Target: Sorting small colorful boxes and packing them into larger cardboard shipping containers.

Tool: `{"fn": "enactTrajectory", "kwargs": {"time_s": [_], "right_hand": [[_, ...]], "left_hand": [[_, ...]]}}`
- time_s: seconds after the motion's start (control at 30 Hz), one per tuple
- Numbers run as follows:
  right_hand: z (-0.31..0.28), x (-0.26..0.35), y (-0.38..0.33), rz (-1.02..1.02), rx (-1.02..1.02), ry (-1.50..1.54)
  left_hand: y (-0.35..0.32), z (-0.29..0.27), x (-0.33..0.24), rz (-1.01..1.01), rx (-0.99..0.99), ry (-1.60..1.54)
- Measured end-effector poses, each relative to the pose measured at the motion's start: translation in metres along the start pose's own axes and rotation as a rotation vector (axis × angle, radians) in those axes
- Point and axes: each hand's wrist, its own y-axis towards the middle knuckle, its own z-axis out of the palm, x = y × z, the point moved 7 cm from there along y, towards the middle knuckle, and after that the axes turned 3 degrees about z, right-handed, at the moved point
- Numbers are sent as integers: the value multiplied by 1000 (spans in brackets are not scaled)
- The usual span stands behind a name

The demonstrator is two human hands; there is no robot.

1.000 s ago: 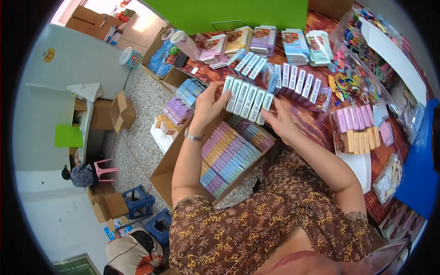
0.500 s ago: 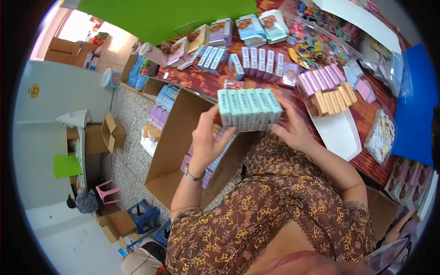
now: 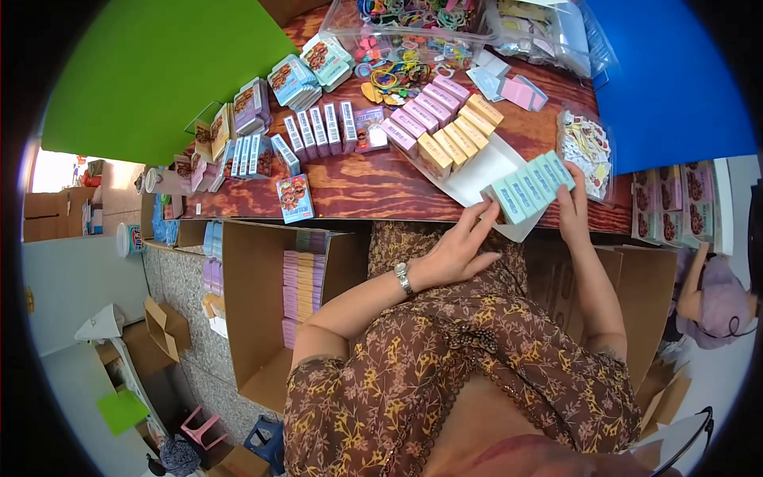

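A row of several small mint-green boxes (image 3: 528,191) sits in the near end of a white tray (image 3: 470,181), pressed together between my two hands. My left hand (image 3: 457,253) has its fingertips against the left end of the row, with its thumb stretched out below. The fingers of my right hand (image 3: 575,208) are bent around the row's right end. Farther up the same tray stand a row of yellow boxes (image 3: 459,137) and a row of purple boxes (image 3: 425,115), side by side.
Lilac boxes (image 3: 319,131), a blue box (image 3: 296,197) and stacks of flat cartons (image 3: 294,83) stand on the left of the red-brown table. Coloured bands (image 3: 401,78) and a bag of small pieces (image 3: 586,151) lie beyond. An open cardboard box (image 3: 262,302) adjoins the table edge.
The mint-green row has gone from in front of me to the white tray on the right, carried in both hands. My view has turned to the right.
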Motion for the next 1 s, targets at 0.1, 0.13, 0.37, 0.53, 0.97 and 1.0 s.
{"fn": "enactTrajectory", "kwargs": {"time_s": [0.1,0.13,0.37,0.53,0.97,1.0], "right_hand": [[18,-8,27,-72,85,-88],[31,-12,37,-48,123,-72],[55,-57,63,-42,218,-122],[31,-31,61,-224,118,-385],[283,112,14,-629,547,-427],[294,109,14,-633,545,-425]], "left_hand": [[0,0,16,-78,-64,58],[-4,-6,21,-116,-128,117],[-25,-10,44,-318,-97,138],[-51,-69,35,-318,-234,270],[-195,-235,112,-1029,-473,1072],[-195,-236,112,-1036,-476,1008]]}}
